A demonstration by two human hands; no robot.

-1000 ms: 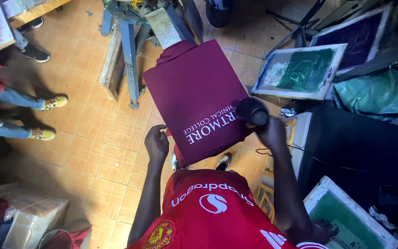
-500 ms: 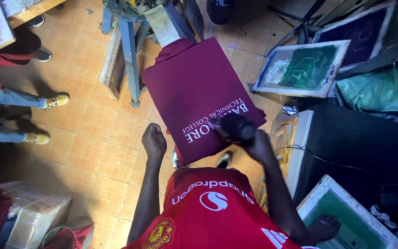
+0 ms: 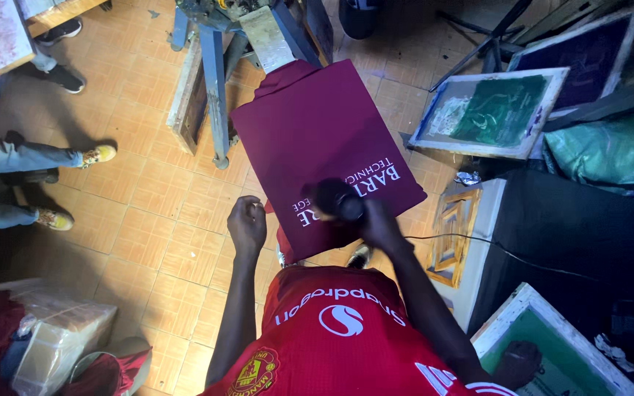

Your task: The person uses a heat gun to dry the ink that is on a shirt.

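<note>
Right hand (image 3: 376, 220) grips a black handheld heat tool (image 3: 335, 199) over the white print on the maroon fabric shirt (image 3: 317, 139), left hand (image 3: 247, 224) loosely curled at its edge; lingering could scorch the ink.

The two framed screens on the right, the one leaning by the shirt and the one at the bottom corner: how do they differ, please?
The upper screen is in full view, its mesh partly green and partly pale; the lower screen is cut off by the picture's edge, its mesh evenly green. The upper screen rests on clutter untouched; a hand rests on the lower screen. Both have pale wooden frames.
</note>
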